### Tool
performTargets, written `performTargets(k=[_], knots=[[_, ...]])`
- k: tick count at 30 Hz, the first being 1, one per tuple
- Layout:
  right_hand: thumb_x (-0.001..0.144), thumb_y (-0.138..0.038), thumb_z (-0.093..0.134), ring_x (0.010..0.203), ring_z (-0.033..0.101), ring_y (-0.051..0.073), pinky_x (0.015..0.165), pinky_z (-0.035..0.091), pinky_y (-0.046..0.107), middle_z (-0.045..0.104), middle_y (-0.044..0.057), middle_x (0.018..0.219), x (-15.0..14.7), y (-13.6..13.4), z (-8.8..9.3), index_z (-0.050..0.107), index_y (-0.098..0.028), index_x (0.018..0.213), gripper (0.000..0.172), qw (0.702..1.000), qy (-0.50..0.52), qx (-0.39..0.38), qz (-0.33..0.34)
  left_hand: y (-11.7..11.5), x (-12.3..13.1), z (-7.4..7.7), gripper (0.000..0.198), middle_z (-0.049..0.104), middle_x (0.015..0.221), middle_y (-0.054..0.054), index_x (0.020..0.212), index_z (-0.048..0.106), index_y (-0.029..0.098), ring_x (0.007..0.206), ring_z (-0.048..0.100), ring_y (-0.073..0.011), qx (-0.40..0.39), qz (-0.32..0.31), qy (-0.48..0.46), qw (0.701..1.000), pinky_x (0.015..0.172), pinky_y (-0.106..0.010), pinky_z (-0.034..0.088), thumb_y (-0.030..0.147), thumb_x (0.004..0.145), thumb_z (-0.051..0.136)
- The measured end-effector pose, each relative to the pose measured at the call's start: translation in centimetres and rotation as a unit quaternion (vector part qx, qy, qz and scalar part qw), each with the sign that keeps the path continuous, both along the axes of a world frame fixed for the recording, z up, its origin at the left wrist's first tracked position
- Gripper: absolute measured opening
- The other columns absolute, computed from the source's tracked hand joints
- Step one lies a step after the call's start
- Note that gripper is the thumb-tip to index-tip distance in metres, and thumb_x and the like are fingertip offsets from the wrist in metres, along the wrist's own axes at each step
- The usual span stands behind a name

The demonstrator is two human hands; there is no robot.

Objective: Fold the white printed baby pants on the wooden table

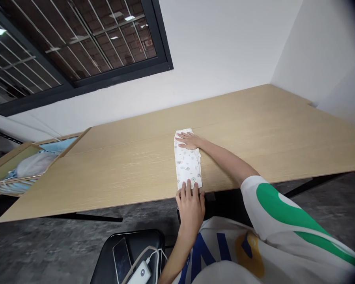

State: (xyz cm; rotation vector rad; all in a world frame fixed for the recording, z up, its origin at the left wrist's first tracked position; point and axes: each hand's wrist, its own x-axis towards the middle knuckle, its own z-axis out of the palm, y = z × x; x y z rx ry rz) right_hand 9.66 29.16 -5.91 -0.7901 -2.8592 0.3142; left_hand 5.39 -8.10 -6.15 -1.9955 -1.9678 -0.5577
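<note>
A small white cloth [187, 162] with a fine printed pattern lies folded into a narrow strip on the light wooden table [130, 165], near its front edge. My right hand [189, 140] rests flat on the cloth's far end, fingers stretched out. My left hand [191, 203] presses on the near end at the table edge, fingers laid flat over the fabric.
A wooden crate [23, 165] with pale fabric inside stands beside the table's left end. A black chair seat [133, 254] below holds a phone [122, 260] and a white power bank [139, 273] with cable. A barred window and white walls lie beyond.
</note>
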Motion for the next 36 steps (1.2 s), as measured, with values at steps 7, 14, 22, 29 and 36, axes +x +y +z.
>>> performTargets(k=[7, 14, 22, 29, 36], knots=[[0.107, -0.056, 0.033, 0.160, 0.022, 0.034, 0.129, 0.016, 0.054, 0.023, 0.015, 0.173, 0.0, -1.1, 0.5, 0.033, -0.014, 0.166, 0.072, 0.999, -0.001, 0.043, -0.008, -0.3, -1.2, 0.3, 0.041, 0.060, 0.149, -0.016, 0.139, 0.062, 0.021, 0.136, 0.054, -0.0372, -0.023, -0.037, 0.009, 0.999, 0.107, -0.056, 0.047, 0.032, 0.100, 0.061], [0.102, -0.026, 0.048, 0.148, 0.041, 0.034, 0.123, 0.026, 0.053, 0.046, 0.024, 0.159, 3.0, -7.9, 3.8, 0.049, -0.007, 0.152, 0.053, 0.988, 0.081, 0.133, 0.014, -0.4, -4.0, 1.0, 0.058, 0.059, 0.134, -0.010, 0.144, 0.057, 0.030, 0.113, 0.058, -0.0261, -0.075, -0.112, -0.014, 0.991, 0.097, -0.046, 0.052, 0.001, 0.094, 0.051], [0.111, -0.042, 0.038, 0.094, 0.065, 0.023, 0.088, 0.050, 0.039, 0.071, 0.012, 0.102, 10.0, -21.3, 6.7, 0.069, -0.014, 0.114, 0.042, 0.990, 0.085, 0.006, 0.115, -0.1, -5.1, 1.2, 0.078, 0.056, 0.119, -0.008, 0.144, 0.056, 0.030, 0.105, 0.052, -0.0243, -0.092, -0.154, -0.028, 0.983, 0.092, -0.042, 0.051, -0.012, 0.079, 0.044], [0.100, -0.051, 0.062, 0.096, 0.062, 0.027, 0.082, 0.050, 0.040, 0.067, 0.014, 0.106, 12.2, -27.8, 3.4, 0.068, -0.015, 0.110, 0.037, 0.983, 0.045, 0.130, 0.121, -0.1, -5.8, 2.5, 0.056, 0.062, 0.103, -0.005, 0.133, 0.065, 0.029, 0.097, 0.057, -0.0222, -0.102, -0.187, -0.080, 0.974, 0.088, -0.038, 0.053, -0.003, 0.092, 0.045], [0.106, -0.023, 0.052, 0.086, 0.063, 0.023, 0.078, 0.048, 0.038, 0.070, 0.008, 0.094, 13.2, -30.1, 3.3, 0.067, -0.018, 0.106, 0.016, 0.982, 0.040, 0.153, 0.106, -2.0, -4.9, 5.2, 0.029, 0.074, 0.117, -0.002, 0.126, 0.067, 0.030, 0.111, 0.067, -0.0184, -0.128, -0.249, -0.219, 0.935, 0.100, -0.034, 0.056, 0.019, 0.104, 0.052]])
